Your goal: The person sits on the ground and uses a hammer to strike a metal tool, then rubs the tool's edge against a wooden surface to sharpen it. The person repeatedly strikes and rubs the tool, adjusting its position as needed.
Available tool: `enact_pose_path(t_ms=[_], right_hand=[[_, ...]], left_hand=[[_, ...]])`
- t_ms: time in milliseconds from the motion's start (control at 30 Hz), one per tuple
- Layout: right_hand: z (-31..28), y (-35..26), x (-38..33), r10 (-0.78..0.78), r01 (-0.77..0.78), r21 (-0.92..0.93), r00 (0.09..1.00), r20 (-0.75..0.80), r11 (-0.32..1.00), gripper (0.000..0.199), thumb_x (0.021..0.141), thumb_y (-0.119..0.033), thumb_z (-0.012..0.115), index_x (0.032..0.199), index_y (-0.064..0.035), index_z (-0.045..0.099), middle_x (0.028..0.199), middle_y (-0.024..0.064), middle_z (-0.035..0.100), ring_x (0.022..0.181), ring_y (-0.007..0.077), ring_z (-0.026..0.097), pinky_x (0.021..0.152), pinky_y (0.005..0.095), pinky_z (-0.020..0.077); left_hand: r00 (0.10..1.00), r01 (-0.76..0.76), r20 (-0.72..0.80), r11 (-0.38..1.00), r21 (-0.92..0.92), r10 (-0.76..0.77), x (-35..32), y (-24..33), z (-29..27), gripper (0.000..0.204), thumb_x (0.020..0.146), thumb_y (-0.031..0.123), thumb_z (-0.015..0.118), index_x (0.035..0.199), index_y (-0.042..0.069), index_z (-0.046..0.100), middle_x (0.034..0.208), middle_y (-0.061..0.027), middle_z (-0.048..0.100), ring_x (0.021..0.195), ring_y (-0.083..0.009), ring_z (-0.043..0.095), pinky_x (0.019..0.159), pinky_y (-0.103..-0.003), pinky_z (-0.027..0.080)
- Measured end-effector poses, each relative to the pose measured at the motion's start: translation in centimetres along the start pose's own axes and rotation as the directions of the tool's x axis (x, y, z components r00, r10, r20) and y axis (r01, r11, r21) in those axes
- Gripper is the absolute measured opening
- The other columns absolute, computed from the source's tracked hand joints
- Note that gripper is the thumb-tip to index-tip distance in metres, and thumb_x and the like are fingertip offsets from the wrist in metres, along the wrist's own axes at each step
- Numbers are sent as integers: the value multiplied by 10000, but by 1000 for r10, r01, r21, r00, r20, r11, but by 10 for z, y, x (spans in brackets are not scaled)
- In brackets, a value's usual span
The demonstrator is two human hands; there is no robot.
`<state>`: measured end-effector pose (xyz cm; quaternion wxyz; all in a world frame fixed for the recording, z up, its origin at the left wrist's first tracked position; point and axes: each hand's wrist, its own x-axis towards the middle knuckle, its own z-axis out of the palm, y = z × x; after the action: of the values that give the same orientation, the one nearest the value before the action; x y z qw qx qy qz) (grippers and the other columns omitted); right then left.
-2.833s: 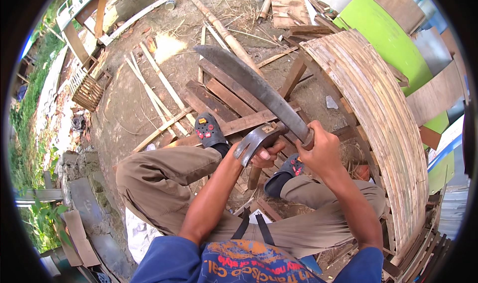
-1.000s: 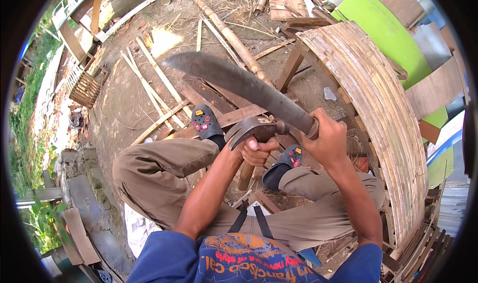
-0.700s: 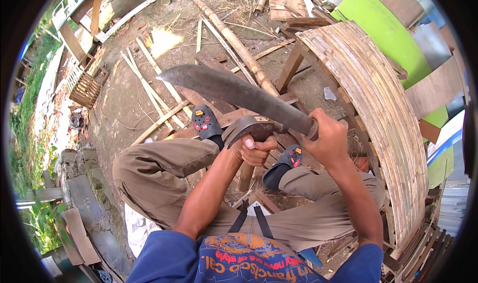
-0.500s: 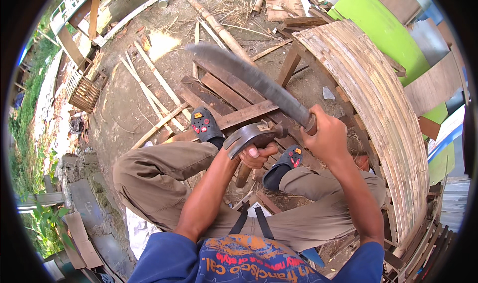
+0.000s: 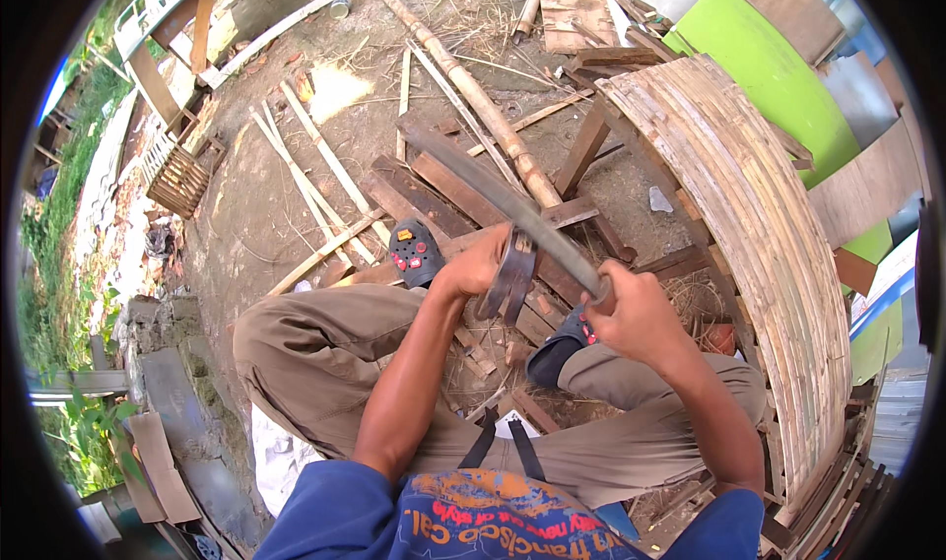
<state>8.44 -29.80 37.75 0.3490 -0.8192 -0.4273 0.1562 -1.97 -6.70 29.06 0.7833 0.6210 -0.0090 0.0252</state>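
My left hand [image 5: 479, 263] is closed around a claw hammer [image 5: 515, 272]. Its dark claw points down toward me, while the handle is mostly hidden. In my right hand [image 5: 639, 312] is the grip of a machete [image 5: 483, 181]. The long grey blade slants away to the far left, blurred by motion and seen nearly edge-on. It passes close to the hammer head; whether the two touch, I cannot tell. Below both tools, dark wooden planks [image 5: 463, 197] lie on the dirt between my shod feet.
At my right curves a bamboo-slat bench [image 5: 734, 215], with a green panel [image 5: 778, 77] behind it. A long bamboo pole [image 5: 463, 82] and thin wood strips [image 5: 320, 146] lie ahead. A slatted crate [image 5: 177, 178] and a low concrete block wall [image 5: 177, 393] are at left.
My left hand has moved slightly farther from me and turned the hammer so its claw points down. The machete has dropped toward the hammer and rolled from broadside to nearly edge-on.
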Motion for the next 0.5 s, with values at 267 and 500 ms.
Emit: enact_pose_path(t_ms=[267, 500], right_hand=[[-6, -12, 0, 79, -76, -70, 995, 53, 995, 246, 864, -160, 757, 924, 18, 598, 671, 190, 686, 667, 357, 717, 578, 386, 520], [-5, -16, 5, 92, -94, -16, 994, -60, 995, 280, 848, -174, 762, 993, 13, 611, 724, 225, 697, 713, 405, 714, 637, 468, 559]], left_hand=[[976, 88, 187, 990, 108, -107, 3, -24, 0, 402, 686, 186, 818, 1006, 31, 630, 844, 40, 579, 797, -92, 534, 653, -284, 466], [948, 146, 261, 978, 151, -182, 11, -14, 5, 311, 644, 127, 769, 892, 25, 612, 789, 37, 594, 744, -53, 498, 616, -273, 410]])
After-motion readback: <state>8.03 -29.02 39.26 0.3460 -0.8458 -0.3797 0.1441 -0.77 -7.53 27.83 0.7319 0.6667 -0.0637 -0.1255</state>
